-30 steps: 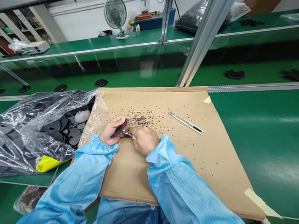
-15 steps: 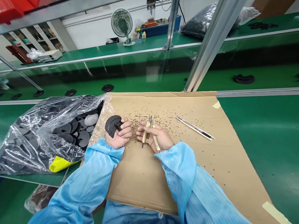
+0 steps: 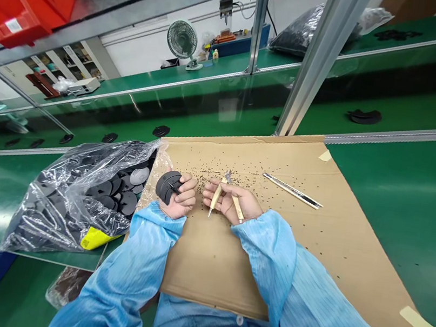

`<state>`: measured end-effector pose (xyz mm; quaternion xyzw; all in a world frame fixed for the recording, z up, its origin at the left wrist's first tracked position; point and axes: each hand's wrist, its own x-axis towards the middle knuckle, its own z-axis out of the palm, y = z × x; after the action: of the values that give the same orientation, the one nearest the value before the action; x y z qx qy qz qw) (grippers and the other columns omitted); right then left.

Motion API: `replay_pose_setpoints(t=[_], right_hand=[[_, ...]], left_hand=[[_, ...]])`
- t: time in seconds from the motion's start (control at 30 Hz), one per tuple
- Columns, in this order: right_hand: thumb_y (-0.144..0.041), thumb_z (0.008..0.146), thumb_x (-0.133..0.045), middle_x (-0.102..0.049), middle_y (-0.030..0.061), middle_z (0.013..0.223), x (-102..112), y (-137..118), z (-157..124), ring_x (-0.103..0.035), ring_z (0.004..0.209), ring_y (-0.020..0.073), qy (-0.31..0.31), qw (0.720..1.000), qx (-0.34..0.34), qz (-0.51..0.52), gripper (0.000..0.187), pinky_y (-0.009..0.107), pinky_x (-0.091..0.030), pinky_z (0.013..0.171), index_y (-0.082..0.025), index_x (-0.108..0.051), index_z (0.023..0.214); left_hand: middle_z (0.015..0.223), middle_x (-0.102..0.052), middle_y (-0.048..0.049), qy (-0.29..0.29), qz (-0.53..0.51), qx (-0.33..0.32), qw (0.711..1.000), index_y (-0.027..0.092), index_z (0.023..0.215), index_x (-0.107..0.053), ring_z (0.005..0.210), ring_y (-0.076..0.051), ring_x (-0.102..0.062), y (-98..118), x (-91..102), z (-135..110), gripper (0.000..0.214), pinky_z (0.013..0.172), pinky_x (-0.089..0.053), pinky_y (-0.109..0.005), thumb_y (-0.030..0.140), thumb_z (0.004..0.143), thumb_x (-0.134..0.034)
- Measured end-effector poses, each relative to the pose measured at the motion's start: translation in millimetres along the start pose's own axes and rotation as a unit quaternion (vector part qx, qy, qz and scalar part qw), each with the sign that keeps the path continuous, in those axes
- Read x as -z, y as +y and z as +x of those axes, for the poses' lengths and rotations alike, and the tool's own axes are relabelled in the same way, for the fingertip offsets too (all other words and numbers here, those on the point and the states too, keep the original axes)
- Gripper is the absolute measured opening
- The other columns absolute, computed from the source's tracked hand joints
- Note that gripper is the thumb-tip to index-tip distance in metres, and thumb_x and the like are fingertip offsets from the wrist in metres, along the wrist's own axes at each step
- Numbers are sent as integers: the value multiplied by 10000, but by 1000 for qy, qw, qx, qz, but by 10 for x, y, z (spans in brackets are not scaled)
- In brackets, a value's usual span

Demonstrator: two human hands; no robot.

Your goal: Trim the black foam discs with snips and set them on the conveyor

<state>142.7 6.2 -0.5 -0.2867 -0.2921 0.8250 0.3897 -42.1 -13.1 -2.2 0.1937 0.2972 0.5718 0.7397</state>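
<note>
Seemingly midway: clutching a black disc (image 3: 166,186) in left hand (image 3: 182,199), pinching nippers (image 3: 217,196) in right hand (image 3: 238,202), amid strewn trimmings (image 3: 237,167), beside a full bag (image 3: 75,188).

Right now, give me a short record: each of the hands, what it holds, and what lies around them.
left hand: grips black disc
right hand: grips cutters, tan handles
surface: cardboard sheet, black trimmings scattered on it
left of hands: clear bag of black discs
right of hands: thin metal strip, untouched
</note>
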Motion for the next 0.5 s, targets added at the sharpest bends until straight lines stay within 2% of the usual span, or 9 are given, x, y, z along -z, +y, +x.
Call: replay_pose_setpoints(t=[0.17, 0.27, 0.37, 0.43, 0.5], right_hand=[[-279, 795, -453, -685, 120, 869, -26, -28, -27, -667, 863, 253, -10, 1000, -4, -6, 213, 440, -526, 777, -171, -572, 936], [-285, 750, -525, -604, 40, 697, -33, -30, -28, -614, 668, 203, 5, 999, 30, -10, 145, 359, -505, 653, -195, -547, 861], [-273, 685, -621, -466, -36, 592, -16, 1, -11, -495, 533, 149, 47, 992, 116, -26, 169, 286, -422, 541, -220, -498, 789], [-291, 673, -654, -450, -42, 592, 6, 41, -6, -473, 539, 148, 86, 975, 186, -86, 206, 285, -399, 544, -226, -489, 779], [-312, 689, -667, -479, -32, 632, 16, 79, -19, -483, 574, 152, 140, 938, 260, -183, 217, 294, -404, 576, -225, -511, 811]], left_hand=[[604, -223, 55, 18, 18, 4, 1000, 198, 726, -394, 437, -60, -9, 7, -58, -40, 443, 414, -117, -273, 609, 887, -426], [619, -273, 41, 3, -21, -10, 1000, 192, 734, -418, 434, -63, -108, -5, -74, -10, 433, 420, -172, -265, 598, 879, -459], [635, -355, 15, 1, -84, -58, 995, 180, 725, -430, 487, -79, -300, -33, -68, 104, 435, 465, -278, -247, 585, 875, -489], [637, -401, 8, 49, -80, -89, 992, 179, 719, -428, 538, -95, -396, -62, -57, 205, 431, 505, -333, -243, 574, 875, -505], [671, -472, 2, 126, -39, -131, 983, 179, 750, -446, 596, -106, -471, -103, -38, 293, 386, 544, -377, -239, 528, 858, -570]])
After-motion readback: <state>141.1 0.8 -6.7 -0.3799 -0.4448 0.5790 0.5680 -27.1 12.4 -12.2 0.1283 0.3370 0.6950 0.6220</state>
